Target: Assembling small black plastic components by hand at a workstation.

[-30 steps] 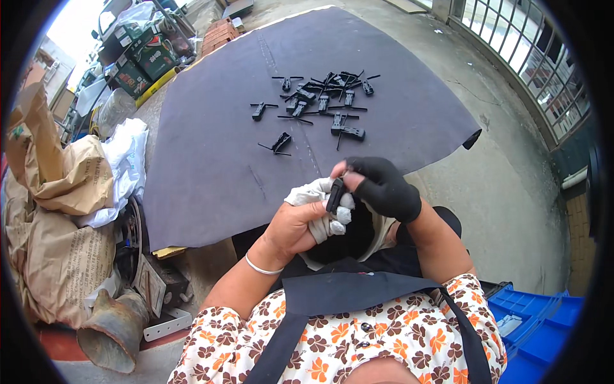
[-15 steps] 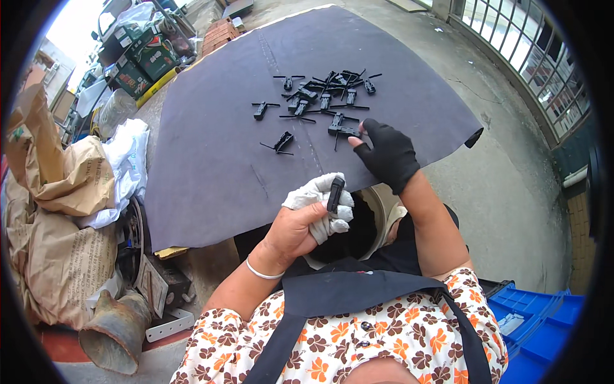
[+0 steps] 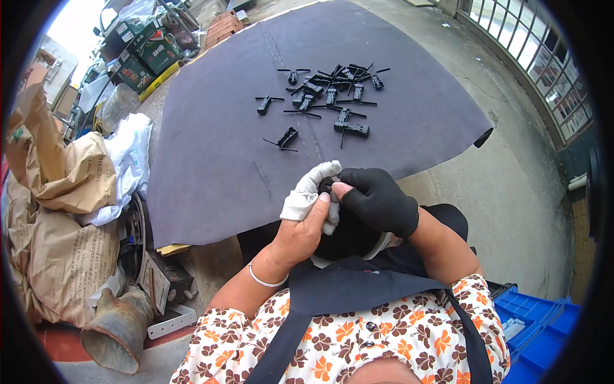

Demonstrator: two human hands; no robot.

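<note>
My left hand (image 3: 309,203), in a white glove that leaves the thumb bare, is closed round a small black plastic part (image 3: 326,186) at the table's near edge. My right hand (image 3: 378,200), in a black fingerless glove, meets it there, thumb and fingertips pinched on the same part. The fingers cover most of the piece. Farther off on the table, several similar black plastic parts with thin rods sticking out lie in a loose pile (image 3: 331,96). Nearer to me are a larger piece (image 3: 352,128) and a single tilted one (image 3: 286,139).
A dark grey sheet covers the table (image 3: 211,153). Below my hands is a round bin (image 3: 348,243) with a dark inside. Brown paper sacks (image 3: 64,256) and a rusty metal pipe piece (image 3: 118,333) stand at left. Blue plastic crates (image 3: 537,333) sit at lower right.
My right hand has come back from the black parts on the table to my left hand and now pinches the part there. My left hand has turned slightly.
</note>
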